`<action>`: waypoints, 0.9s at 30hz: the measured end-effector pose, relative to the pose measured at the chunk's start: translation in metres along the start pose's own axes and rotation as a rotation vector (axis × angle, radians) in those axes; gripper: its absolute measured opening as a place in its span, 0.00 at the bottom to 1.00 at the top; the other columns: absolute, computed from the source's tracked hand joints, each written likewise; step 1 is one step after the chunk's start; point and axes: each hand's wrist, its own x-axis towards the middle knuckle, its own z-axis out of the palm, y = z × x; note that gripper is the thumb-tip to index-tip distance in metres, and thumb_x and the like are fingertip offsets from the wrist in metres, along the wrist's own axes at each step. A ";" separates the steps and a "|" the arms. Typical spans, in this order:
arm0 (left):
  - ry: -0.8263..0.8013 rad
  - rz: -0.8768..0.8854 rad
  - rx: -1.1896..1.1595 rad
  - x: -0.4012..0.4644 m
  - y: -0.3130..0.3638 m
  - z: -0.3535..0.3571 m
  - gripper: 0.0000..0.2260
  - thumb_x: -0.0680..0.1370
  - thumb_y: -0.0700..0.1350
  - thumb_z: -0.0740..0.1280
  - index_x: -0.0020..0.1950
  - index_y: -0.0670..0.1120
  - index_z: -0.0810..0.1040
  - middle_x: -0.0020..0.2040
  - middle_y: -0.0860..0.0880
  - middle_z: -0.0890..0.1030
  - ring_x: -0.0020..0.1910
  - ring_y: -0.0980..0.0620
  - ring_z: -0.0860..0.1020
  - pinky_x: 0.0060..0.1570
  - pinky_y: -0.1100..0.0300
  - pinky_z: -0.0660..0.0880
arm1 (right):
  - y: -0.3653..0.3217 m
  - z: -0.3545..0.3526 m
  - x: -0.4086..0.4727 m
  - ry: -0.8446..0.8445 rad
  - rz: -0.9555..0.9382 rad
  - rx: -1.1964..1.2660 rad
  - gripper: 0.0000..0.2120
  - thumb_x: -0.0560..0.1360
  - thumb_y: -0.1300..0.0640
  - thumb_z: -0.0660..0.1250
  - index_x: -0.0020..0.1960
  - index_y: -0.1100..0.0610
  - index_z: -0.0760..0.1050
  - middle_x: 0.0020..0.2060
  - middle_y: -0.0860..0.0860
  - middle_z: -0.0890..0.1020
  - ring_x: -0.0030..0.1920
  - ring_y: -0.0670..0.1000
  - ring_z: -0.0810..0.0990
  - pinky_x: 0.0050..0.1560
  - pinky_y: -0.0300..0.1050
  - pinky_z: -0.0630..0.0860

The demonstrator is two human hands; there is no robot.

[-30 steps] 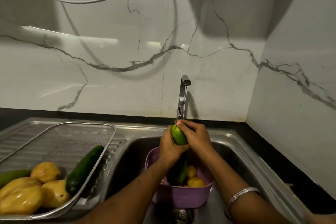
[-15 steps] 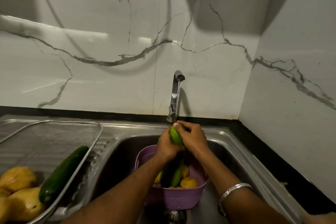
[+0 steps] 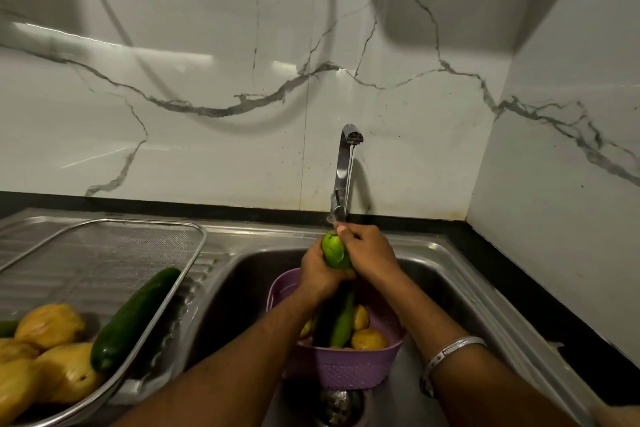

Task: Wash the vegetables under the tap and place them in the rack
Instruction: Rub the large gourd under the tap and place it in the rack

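Both hands (image 3: 349, 258) grip a green cucumber (image 3: 335, 251) under the tap (image 3: 346, 166).

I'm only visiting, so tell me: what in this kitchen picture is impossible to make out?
All from the head view:
- The lower part of the green vegetable: the left hand and right hand cover it.
- How many vegetables lie in the purple basket: the forearms hide much of it.
- The yellow vegetables in the wire rack: cut off by the left and bottom edges.
- The sink drain: partly behind the basket.
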 end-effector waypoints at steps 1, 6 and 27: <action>-0.002 0.000 -0.002 0.001 -0.001 0.000 0.28 0.66 0.29 0.79 0.61 0.48 0.75 0.50 0.54 0.81 0.47 0.58 0.80 0.43 0.69 0.79 | 0.000 0.000 0.000 -0.031 -0.003 0.019 0.15 0.83 0.45 0.62 0.66 0.44 0.80 0.63 0.49 0.83 0.62 0.53 0.80 0.65 0.55 0.76; -0.014 0.017 -0.008 -0.002 0.002 0.002 0.27 0.68 0.30 0.78 0.60 0.49 0.75 0.50 0.55 0.81 0.48 0.58 0.81 0.44 0.68 0.79 | 0.007 0.002 -0.003 0.070 -0.019 0.134 0.14 0.74 0.41 0.72 0.58 0.43 0.85 0.53 0.45 0.86 0.55 0.49 0.83 0.59 0.51 0.80; 0.004 0.020 0.053 -0.002 -0.002 0.006 0.29 0.64 0.32 0.81 0.56 0.55 0.74 0.50 0.55 0.82 0.48 0.55 0.82 0.45 0.65 0.79 | 0.016 -0.007 0.007 0.041 0.046 0.259 0.05 0.69 0.42 0.77 0.43 0.40 0.86 0.44 0.43 0.87 0.50 0.48 0.84 0.57 0.54 0.82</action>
